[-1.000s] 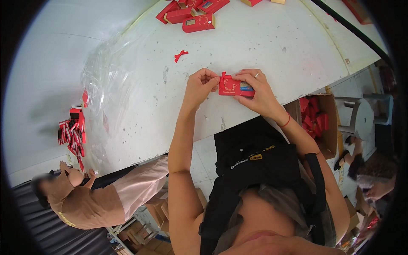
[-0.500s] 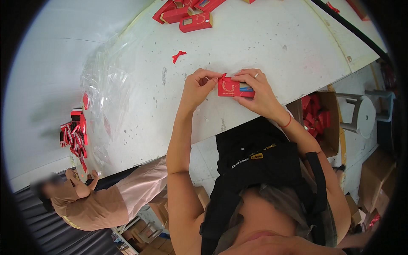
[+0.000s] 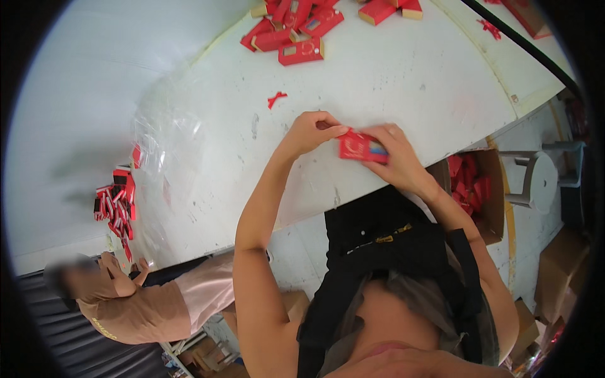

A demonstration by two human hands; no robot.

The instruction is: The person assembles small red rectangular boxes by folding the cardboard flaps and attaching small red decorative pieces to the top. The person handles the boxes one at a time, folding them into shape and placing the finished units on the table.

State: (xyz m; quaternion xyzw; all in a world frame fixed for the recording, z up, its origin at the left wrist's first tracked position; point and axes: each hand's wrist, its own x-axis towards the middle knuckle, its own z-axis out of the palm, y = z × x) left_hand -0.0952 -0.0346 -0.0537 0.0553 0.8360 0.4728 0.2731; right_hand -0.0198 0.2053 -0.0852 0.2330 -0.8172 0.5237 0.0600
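Observation:
My right hand [image 3: 401,157] grips a small red box [image 3: 354,148] by its right end, thumb along the near edge and fingers over the far edge. The box has gold printing and a window showing something blue; motion blurs it slightly. At its upper left corner, the thumb and forefinger of my left hand [image 3: 315,133] pinch a small red ribbon bow, mostly hidden by the fingertips. Another red ribbon bow [image 3: 276,99] lies loose on the white table [image 3: 208,189], beyond my left hand.
Red boxes [image 3: 301,52] are heaped at the far edge. Clear plastic sheeting [image 3: 167,138] covers the table's left part, beside a pile of red-and-black boxes [image 3: 116,205]. A co-worker [image 3: 138,302] stands lower left. A carton [image 3: 495,214] of red pieces and a stool [image 3: 539,183] are right.
The view has shifted, so the table's contents appear lower. Both hands remain at the red box, which is now tilted slightly and blurred. More boxes show at the far edge.

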